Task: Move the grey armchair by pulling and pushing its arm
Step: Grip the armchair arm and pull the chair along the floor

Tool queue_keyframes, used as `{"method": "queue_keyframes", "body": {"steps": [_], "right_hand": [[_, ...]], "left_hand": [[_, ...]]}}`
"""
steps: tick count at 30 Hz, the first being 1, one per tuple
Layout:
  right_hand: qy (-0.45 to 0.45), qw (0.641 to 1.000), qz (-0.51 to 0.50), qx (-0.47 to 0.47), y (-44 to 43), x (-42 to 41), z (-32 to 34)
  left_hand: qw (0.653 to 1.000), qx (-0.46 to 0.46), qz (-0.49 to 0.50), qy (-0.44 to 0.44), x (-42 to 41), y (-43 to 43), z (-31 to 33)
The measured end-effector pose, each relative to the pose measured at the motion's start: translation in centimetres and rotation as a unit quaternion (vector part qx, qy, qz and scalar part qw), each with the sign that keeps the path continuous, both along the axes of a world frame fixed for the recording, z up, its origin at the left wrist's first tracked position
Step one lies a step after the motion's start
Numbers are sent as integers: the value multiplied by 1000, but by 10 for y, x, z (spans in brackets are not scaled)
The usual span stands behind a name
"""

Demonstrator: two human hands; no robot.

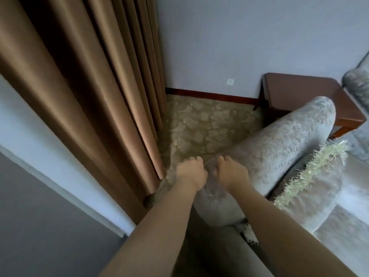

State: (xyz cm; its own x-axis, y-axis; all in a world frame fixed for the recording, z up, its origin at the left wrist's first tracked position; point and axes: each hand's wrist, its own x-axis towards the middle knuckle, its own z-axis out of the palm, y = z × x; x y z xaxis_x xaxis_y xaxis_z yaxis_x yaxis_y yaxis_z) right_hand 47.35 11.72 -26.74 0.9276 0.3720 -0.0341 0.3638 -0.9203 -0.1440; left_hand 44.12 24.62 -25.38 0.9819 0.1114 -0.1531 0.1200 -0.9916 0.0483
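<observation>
One arm (pixel 279 154) of the armchair (pixel 343 236) runs from close below the camera away and to the right, its far rounded end pointing at the table (pixel 311 96). The seat and a fringed throw (pixel 315 166) lie to the right of it. The left hand (pixel 191 173) and right hand (pixel 231 172) sit side by side across the arm's middle. Their fingers are curled over its far, outer edge and clutch the padding, though blur hides the fingertips. Most of the chair's bulk therefore lies right of the grip. A pull would likely drag the chair along the arm's length toward the person, while a push would send it toward the table. The curtain (pixel 89 96) hangs close on the left, over patterned carpet (pixel 209 124).
</observation>
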Motion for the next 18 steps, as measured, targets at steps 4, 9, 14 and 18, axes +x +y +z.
{"method": "queue_keyframes", "body": {"steps": [4,9,14,18], "right_hand": [[-37,997,17,-71,7,27,-13],[44,997,0,-60,13,43,-46],[78,990,77,-85,17,77,-48],[44,978,176,-98,16,94,-50]], "left_hand": [[999,-40,-3,18,24,-6,-30],[980,-169,102,-1,29,-21,-61],[965,-178,187,-34,40,-28,-70],[956,-175,229,-63,45,-34,-76]]}}
